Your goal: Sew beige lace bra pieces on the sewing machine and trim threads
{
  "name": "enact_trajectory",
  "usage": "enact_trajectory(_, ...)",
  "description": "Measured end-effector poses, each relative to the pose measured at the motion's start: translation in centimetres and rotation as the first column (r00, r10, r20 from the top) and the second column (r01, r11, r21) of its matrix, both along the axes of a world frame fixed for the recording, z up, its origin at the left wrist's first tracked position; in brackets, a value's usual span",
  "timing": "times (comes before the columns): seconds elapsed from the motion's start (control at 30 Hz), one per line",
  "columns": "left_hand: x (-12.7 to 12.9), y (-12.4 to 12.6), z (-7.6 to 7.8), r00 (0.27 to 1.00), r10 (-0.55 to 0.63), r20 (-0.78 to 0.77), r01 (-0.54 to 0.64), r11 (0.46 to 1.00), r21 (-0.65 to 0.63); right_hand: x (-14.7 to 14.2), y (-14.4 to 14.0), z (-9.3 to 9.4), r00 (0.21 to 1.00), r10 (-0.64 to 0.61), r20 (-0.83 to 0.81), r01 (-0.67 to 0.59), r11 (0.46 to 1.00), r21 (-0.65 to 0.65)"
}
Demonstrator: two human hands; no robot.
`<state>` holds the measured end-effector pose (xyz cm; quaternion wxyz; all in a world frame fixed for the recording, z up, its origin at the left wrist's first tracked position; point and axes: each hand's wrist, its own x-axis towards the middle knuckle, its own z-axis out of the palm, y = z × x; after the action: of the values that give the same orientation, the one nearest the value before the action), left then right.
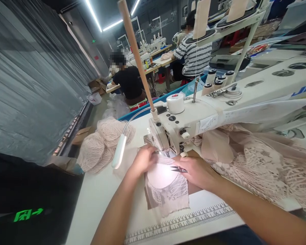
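My right hand (196,167) is closed around a pair of dark thread snips (179,169), their blades pointing left over the fabric. Under the sewing machine (165,131) lies a pale pink lace piece (168,194) with a smooth white rounded cup panel (162,176) on it, brightly lit. My left hand (143,159) bends over the left edge of this piece, close to the needle area; its fingers are curled and slightly blurred, with the tips partly hidden. The machine head hides the needle.
Stacked lace cups (99,146) sit to the left, near a bendable lamp (119,151). More lace fabric (257,163) is heaped at the right, below the machine arm. A printed ruler (178,224) runs along the table's front edge. Two people (129,81) sit at machines beyond.
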<state>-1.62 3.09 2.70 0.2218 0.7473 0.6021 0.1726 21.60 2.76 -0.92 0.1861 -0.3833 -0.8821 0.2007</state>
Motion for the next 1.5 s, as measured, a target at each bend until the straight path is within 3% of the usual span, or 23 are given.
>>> enact_trajectory(0.17, 2.7, -3.5, 1.5, 0.989, -0.131, -0.070, 0.138, 0.983, 0.121, 0.0, 0.1, -0.5, 1.000, 0.004, 0.016, -0.004, 0.999, -0.050)
enact_trajectory(0.27, 4.3, -5.2, 0.6, 0.968, -0.205, -0.148, 0.225, 0.965, 0.135, 0.0, 0.2, -0.7, 1.000, 0.018, 0.020, -0.017, 0.999, -0.049)
enact_trajectory(0.37, 4.9, -6.0, -0.8, 0.940, -0.183, -0.288, 0.240, 0.955, 0.175, -0.1, 0.1, -0.5, 0.999, 0.034, 0.033, -0.032, 0.998, -0.045)
enact_trajectory(0.47, 4.4, -6.0, -1.4, 0.913, -0.169, -0.370, 0.242, 0.957, 0.159, -0.3, 0.0, 0.1, 0.998, 0.038, 0.041, -0.037, 0.999, -0.039)
enact_trajectory(0.67, 3.5, -5.2, -0.8, 0.880, -0.184, -0.437, 0.234, 0.970, 0.062, -0.6, -0.3, 0.7, 0.994, 0.032, 0.103, -0.030, 0.999, -0.019)
enact_trajectory(1.13, 1.5, -2.0, -1.8, 0.877, -0.292, -0.382, 0.361, 0.925, 0.120, -1.0, -0.2, -0.3, 0.990, 0.022, 0.139, -0.020, 1.000, -0.016)
enact_trajectory(1.5, 1.8, -3.3, -2.3, 0.894, -0.332, -0.301, 0.403, 0.889, 0.216, -1.0, -0.4, -1.1, 0.986, 0.013, 0.166, -0.031, 0.994, 0.106)
